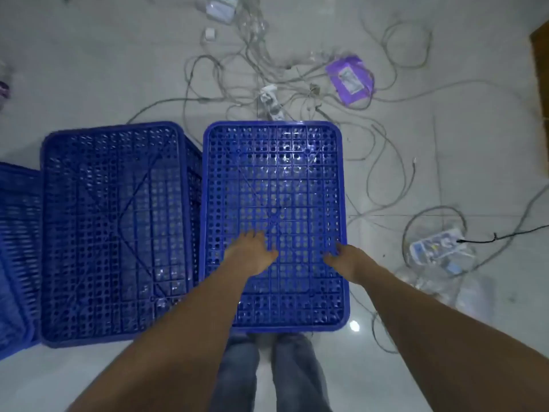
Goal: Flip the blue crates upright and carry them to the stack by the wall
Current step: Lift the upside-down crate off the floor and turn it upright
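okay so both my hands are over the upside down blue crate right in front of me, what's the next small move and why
Probably slide both hands outward to the crate's side edges and grip. The left hand and right hand lie open over the perforated base of the crate, holding nothing, and a flat base gives no purchase for flipping it.

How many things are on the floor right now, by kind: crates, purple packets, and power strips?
Blue perforated plastic crates: 3, one under the hands, one beside it, one cut off at the left edge
Purple flat packet: 1
White power strip among the grey cables: 1
Total: 5
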`<control>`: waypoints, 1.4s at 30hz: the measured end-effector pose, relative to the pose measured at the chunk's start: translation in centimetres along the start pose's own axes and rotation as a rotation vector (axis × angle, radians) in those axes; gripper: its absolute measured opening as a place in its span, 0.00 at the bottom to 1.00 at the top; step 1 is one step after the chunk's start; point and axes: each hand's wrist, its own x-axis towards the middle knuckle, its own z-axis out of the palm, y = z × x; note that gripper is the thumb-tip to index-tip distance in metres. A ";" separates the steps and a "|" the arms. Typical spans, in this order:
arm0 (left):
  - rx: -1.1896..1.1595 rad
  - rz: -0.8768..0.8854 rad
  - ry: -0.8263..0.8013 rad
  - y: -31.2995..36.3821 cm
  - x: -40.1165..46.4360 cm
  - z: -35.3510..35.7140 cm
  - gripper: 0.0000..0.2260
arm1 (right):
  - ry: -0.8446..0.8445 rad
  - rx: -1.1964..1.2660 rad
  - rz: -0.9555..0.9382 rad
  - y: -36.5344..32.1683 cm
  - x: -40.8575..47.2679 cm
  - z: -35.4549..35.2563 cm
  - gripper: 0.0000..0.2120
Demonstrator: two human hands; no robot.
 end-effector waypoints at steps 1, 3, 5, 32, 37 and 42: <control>-0.007 -0.010 0.001 -0.2 0.8 0.9 0.33 | 0.016 0.020 0.010 0.4 1.0 0.4 0.32; -0.028 -0.044 0.020 -0.9 2.8 2.6 0.33 | 0.100 0.118 0.031 1.6 3.7 1.2 0.29; -0.042 -0.057 0.052 -1.5 4.5 4.1 0.33 | 0.221 0.222 0.066 2.5 6.4 1.7 0.24; -0.608 -0.198 0.150 -0.1 8.5 7.7 0.33 | 0.649 0.569 -0.093 4.9 8.3 1.0 0.15; -0.626 -0.211 0.068 1.1 6.1 6.0 0.36 | 0.763 0.609 -0.167 3.8 4.3 1.7 0.13; -0.799 0.015 0.064 3.1 2.3 5.0 0.34 | 0.835 0.527 -0.241 -0.6 0.5 2.8 0.21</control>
